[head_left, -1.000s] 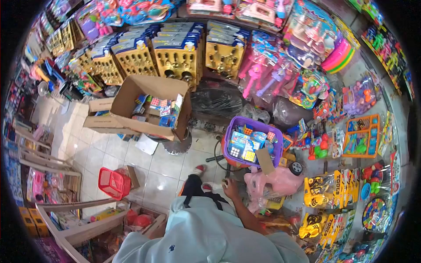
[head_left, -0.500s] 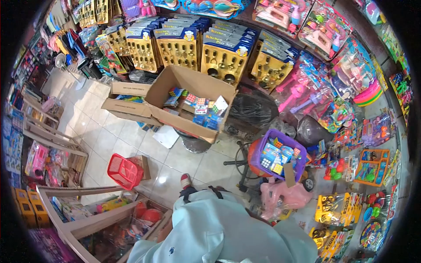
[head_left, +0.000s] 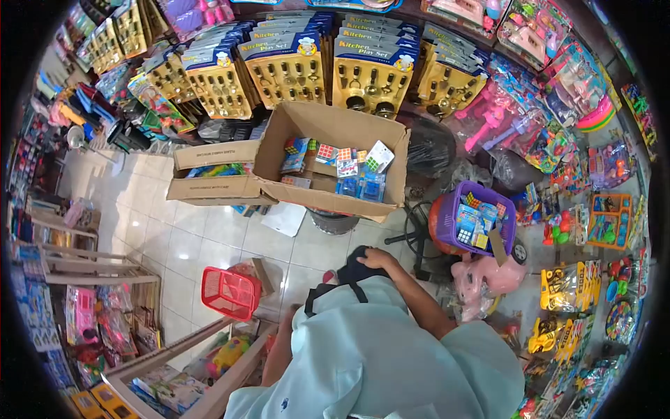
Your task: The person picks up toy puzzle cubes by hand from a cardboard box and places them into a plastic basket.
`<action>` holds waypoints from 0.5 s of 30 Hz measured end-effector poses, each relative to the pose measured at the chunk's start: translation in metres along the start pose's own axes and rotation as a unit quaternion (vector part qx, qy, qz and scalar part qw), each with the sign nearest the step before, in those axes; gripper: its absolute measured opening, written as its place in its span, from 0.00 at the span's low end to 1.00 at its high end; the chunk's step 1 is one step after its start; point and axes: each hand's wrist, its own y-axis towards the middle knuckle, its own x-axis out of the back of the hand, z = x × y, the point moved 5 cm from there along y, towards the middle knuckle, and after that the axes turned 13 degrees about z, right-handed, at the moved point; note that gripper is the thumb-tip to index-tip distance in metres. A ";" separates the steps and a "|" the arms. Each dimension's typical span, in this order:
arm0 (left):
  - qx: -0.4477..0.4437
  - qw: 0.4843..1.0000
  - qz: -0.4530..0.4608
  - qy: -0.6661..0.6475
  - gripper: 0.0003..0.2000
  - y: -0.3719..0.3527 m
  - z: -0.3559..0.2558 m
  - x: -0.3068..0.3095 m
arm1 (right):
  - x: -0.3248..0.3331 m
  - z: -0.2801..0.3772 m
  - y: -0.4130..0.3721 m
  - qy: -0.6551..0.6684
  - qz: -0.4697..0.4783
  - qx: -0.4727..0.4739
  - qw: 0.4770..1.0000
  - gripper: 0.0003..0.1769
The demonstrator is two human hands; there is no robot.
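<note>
The open box (head_left: 328, 119) held toy packs (head_left: 347, 167). 1 carton (head_left: 213, 188) lay just left of it, a basket (head_left: 450, 216) right, play sets (head_left: 286, 70) behind, a crate (head_left: 229, 293) on the floor (head_left: 209, 237).

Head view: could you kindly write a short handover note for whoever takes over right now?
Right hand: empty, resting on the knee.
Left hand: hidden; only the forearm shows.
Things: cube packs in the open cardboard box; more in the purple basket, to its right.
Done: the basket is partly filled.
Left: the box holds many packs.
</note>
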 end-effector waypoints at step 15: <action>-0.155 0.974 0.125 -0.107 0.19 0.059 -0.421 0.047 | 0.233 0.174 -0.087 0.391 0.149 0.394 0.818 0.27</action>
